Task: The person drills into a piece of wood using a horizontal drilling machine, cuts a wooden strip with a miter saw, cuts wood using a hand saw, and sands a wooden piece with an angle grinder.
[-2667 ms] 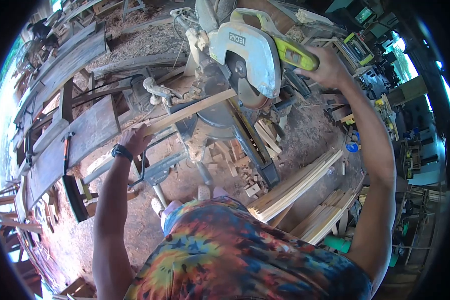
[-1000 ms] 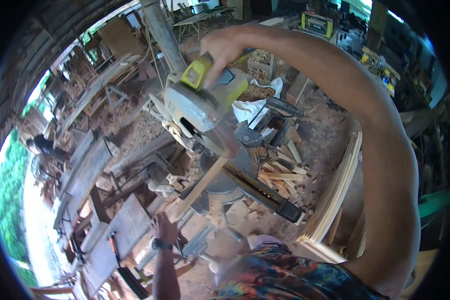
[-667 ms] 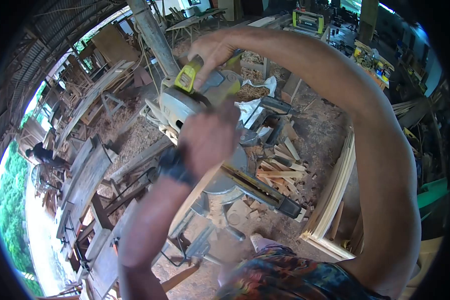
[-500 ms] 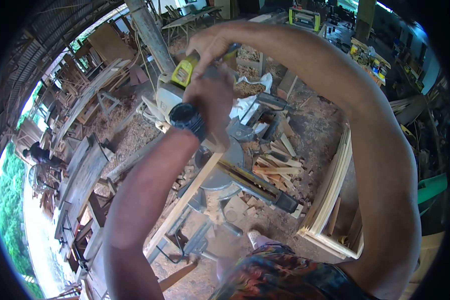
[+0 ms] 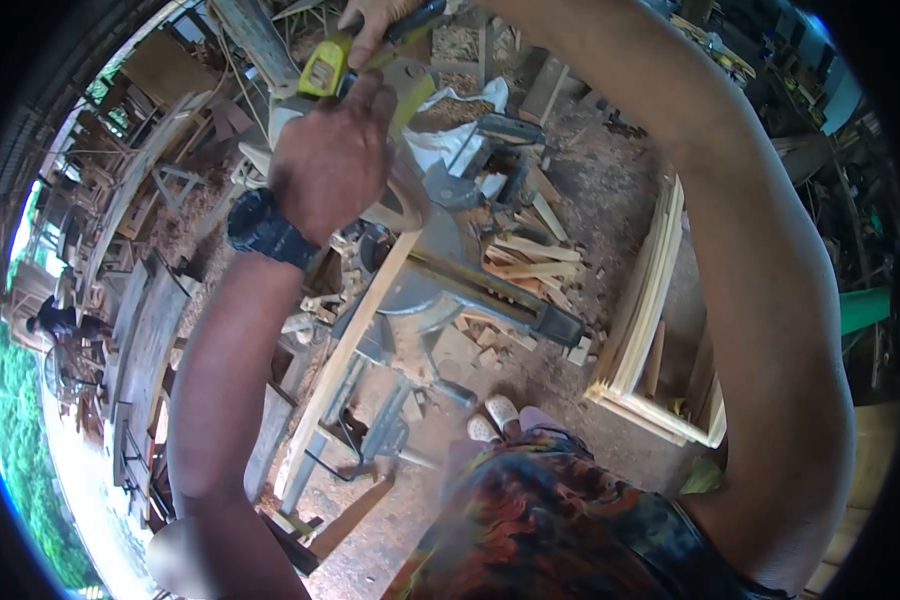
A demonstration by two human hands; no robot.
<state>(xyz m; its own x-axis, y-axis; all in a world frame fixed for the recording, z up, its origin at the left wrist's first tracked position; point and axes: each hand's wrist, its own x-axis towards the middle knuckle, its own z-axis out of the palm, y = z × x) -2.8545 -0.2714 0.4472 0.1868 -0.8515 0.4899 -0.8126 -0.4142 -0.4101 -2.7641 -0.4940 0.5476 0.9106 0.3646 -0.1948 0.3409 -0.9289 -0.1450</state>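
A miter saw with yellow-green parts stands in front of me, its grey base below the head. My left hand, with a black watch on its wrist, is closed over the saw head, its fingertips partly hidden. At the top edge, my right hand is closed around the saw by the black handle, partly cut off by the frame. A long, pale wood strip lies across the saw base, one end under the head and the other reaching toward me.
Cut wood pieces and offcuts litter the floor right of the saw. A stack of long wood strips lies farther right. Long planks rest at the left, where another person is bent over. My shoes are below the saw.
The view has shifted, so both hands and the saw sit higher and farther left. Both hands remain on the saw, and both my shoes now show. The wood strip stays across the base.
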